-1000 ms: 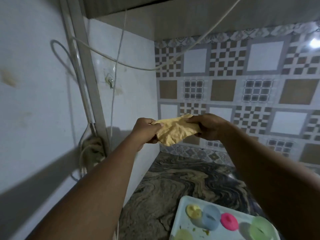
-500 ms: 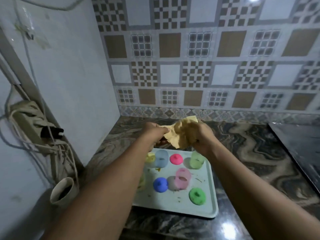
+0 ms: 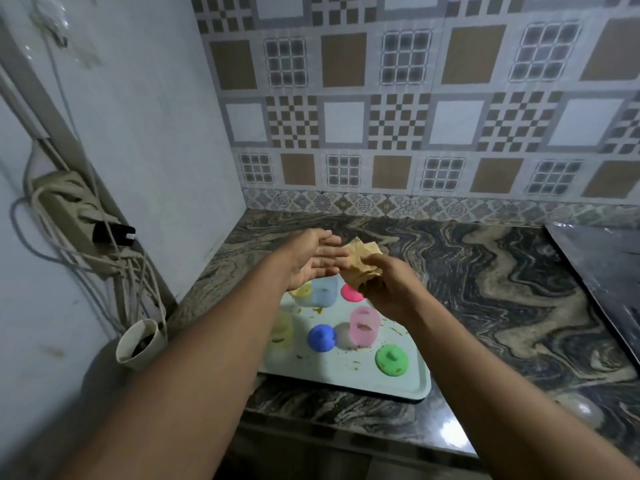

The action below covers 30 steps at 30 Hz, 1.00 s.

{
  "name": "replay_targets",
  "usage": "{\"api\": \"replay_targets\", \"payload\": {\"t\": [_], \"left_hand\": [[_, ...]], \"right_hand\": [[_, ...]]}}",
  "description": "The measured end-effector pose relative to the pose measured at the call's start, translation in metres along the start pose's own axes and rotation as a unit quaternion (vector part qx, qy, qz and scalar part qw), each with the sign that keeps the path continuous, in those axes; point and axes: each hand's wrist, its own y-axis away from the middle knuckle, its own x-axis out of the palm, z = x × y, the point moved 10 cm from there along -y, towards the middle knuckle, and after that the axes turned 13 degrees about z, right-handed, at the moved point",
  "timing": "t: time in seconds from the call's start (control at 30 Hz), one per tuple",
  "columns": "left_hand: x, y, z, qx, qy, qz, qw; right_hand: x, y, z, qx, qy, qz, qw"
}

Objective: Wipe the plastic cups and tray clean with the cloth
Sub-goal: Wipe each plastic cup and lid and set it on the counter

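Observation:
A pale tray [image 3: 408,386] lies on the marble counter and carries several small plastic cups and lids: a clear blue cup [image 3: 324,291], a pink cup [image 3: 363,325], a yellow cup [image 3: 282,329], a blue lid [image 3: 321,337], a green lid [image 3: 391,360] and a pink lid [image 3: 350,293]. Food specks dot the tray. My right hand [image 3: 388,289] is shut on a bunched yellow cloth [image 3: 362,261] above the tray's far end. My left hand [image 3: 311,259] is open, fingers spread, its fingertips by the cloth.
The marble counter [image 3: 502,289] runs right to a dark glossy slab [image 3: 602,268]. On the left wall hangs a power strip [image 3: 74,216] with a black plug and tangled cords. A beige cup [image 3: 138,342] sits below it. Tiled walls close the back.
The view tipped down from the wall to the counter. My left hand let go of the cloth and opened; my right hand bunched the cloth and keeps it.

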Motion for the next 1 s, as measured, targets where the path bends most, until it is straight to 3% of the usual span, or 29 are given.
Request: {"api": "replay_targets", "payload": {"t": [0.1, 0.2, 0.3, 0.4, 0.57, 0.7, 0.8, 0.9, 1.0], "left_hand": [[-0.055, 0.015, 0.013, -0.023, -0.183, -0.102, 0.977], [-0.097, 0.029, 0.035, -0.068, -0.462, -0.125, 0.875], [-0.119, 0.037, 0.076, -0.096, -0.523, -0.089, 0.843], [-0.122, 0.039, 0.1, -0.092, -0.592, -0.073, 0.797], [-0.112, 0.025, 0.115, -0.059, -0.68, -0.049, 0.729], [-0.117, 0.017, 0.116, -0.057, -0.663, -0.06, 0.744], [-0.127, 0.013, 0.108, -0.034, -0.601, -0.066, 0.796], [-0.132, 0.007, 0.089, 0.009, -0.541, -0.082, 0.837], [-0.113, 0.003, 0.066, 0.045, -0.522, -0.069, 0.849]], "right_hand": [[-0.012, 0.0, -0.019, 0.055, -0.012, -0.042, 0.998], [-0.014, 0.004, -0.038, 0.091, -0.081, -0.025, 0.992], [-0.013, 0.009, -0.055, 0.108, -0.11, 0.0, 0.988], [-0.02, 0.009, -0.072, 0.143, -0.068, -0.029, 0.987], [-0.023, -0.008, -0.097, 0.142, -0.091, -0.056, 0.984], [-0.017, -0.013, -0.101, 0.081, -0.043, -0.082, 0.992], [-0.017, 0.0, -0.09, -0.015, 0.091, -0.156, 0.983], [0.008, 0.014, -0.077, -0.133, 0.266, -0.187, 0.936], [0.058, 0.001, -0.084, -0.183, 0.414, -0.119, 0.884]]}}
